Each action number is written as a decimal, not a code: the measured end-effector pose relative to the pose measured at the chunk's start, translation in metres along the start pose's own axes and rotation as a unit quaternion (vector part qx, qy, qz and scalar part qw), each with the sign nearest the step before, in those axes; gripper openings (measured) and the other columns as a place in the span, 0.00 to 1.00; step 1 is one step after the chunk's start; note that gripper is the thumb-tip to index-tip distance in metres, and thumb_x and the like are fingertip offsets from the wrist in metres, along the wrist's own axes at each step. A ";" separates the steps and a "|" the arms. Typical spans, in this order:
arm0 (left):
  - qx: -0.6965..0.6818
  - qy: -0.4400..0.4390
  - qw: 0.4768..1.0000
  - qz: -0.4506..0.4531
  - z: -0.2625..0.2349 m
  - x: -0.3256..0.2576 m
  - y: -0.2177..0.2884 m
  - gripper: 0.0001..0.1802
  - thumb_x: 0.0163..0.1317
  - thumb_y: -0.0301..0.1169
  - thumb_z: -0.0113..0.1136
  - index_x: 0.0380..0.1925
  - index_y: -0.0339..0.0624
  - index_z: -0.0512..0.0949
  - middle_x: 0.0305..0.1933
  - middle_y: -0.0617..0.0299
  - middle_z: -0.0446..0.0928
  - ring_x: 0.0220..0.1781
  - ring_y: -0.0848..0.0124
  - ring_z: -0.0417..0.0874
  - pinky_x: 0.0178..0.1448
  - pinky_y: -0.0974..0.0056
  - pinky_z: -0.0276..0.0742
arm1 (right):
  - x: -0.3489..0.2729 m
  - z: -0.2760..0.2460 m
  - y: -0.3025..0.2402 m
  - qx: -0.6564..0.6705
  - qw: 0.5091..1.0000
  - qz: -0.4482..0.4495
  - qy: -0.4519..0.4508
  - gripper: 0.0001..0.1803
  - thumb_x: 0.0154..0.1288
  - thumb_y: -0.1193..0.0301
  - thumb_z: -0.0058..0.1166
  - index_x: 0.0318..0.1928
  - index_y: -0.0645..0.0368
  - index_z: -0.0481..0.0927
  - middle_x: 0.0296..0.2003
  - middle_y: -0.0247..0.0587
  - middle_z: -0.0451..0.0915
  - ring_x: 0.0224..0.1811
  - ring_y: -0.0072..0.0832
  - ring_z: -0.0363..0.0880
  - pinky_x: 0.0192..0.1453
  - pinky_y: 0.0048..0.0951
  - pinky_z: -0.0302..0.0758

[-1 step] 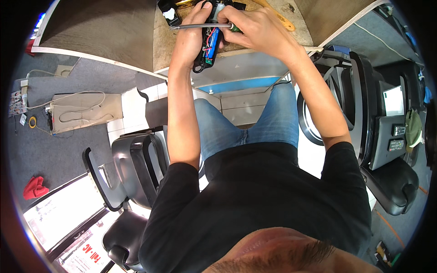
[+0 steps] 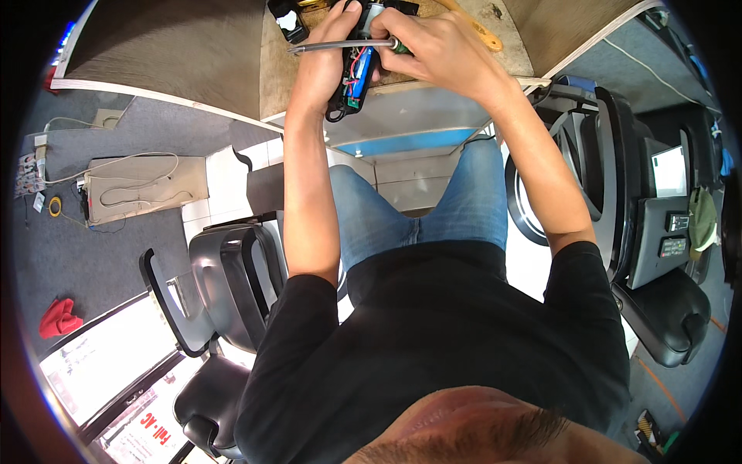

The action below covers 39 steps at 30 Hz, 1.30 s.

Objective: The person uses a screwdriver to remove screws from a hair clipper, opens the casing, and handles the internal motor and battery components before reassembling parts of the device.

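At the top of the head view, my left hand (image 2: 323,68) is closed round an opened black handheld electric device (image 2: 359,76). Inside its casing show a blue battery cell, red wires and a bit of green circuit board, with a hanging loop at the near end. My right hand (image 2: 444,52) is closed on a screwdriver (image 2: 340,45) with a green handle. Its metal shaft points left, crossing over the device and my left hand. The right fingertips also meet the device's far part; exactly what they pinch there is hidden.
The device is above a worn wooden worktop (image 2: 290,93) between raised side panels. A black part with a white patch (image 2: 288,22) lies left of my hands; a yellow-handled tool (image 2: 483,35) lies beyond the right one. Black padded chairs (image 2: 232,271) stand at both sides.
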<state>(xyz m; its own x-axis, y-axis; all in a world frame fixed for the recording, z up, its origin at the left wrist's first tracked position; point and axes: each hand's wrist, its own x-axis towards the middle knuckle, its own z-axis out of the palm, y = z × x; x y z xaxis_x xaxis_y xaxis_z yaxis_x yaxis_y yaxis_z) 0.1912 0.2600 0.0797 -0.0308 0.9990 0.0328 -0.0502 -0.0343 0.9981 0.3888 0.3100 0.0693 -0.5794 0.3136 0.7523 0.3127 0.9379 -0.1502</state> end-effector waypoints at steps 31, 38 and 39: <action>-0.043 0.000 0.999 0.033 -0.004 0.003 -0.010 0.21 0.85 0.48 0.49 0.52 0.42 0.80 0.32 0.57 0.86 0.24 0.70 0.87 0.27 0.69 0.85 | 0.002 -0.004 -0.002 0.041 0.998 0.021 0.036 0.17 0.67 0.57 0.73 0.42 0.54 0.81 0.30 0.35 0.86 0.26 0.36 0.85 0.29 0.36 0.77; -0.068 0.003 0.996 0.050 -0.002 0.006 -0.012 0.22 0.87 0.48 0.46 0.54 0.40 0.78 0.33 0.55 0.86 0.25 0.68 0.87 0.29 0.67 0.86 | 0.005 -0.001 -0.001 0.105 0.991 0.075 0.032 0.15 0.69 0.61 0.70 0.45 0.58 0.82 0.33 0.45 0.87 0.32 0.42 0.87 0.37 0.39 0.80; -0.071 0.007 0.996 0.050 0.001 0.006 -0.010 0.22 0.87 0.48 0.46 0.54 0.40 0.78 0.34 0.55 0.86 0.26 0.69 0.87 0.30 0.67 0.86 | 0.003 0.002 0.002 0.084 0.993 0.066 0.054 0.16 0.69 0.55 0.72 0.45 0.53 0.86 0.32 0.37 0.89 0.27 0.36 0.87 0.32 0.36 0.79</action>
<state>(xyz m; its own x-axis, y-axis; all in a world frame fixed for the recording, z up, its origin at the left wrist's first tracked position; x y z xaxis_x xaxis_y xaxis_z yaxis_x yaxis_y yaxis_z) 0.1922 0.2666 0.0696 -0.0557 0.9900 0.1294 -0.1875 -0.1377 0.9726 0.3858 0.3131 0.0699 -0.4555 0.4258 0.7818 0.2453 0.9042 -0.3496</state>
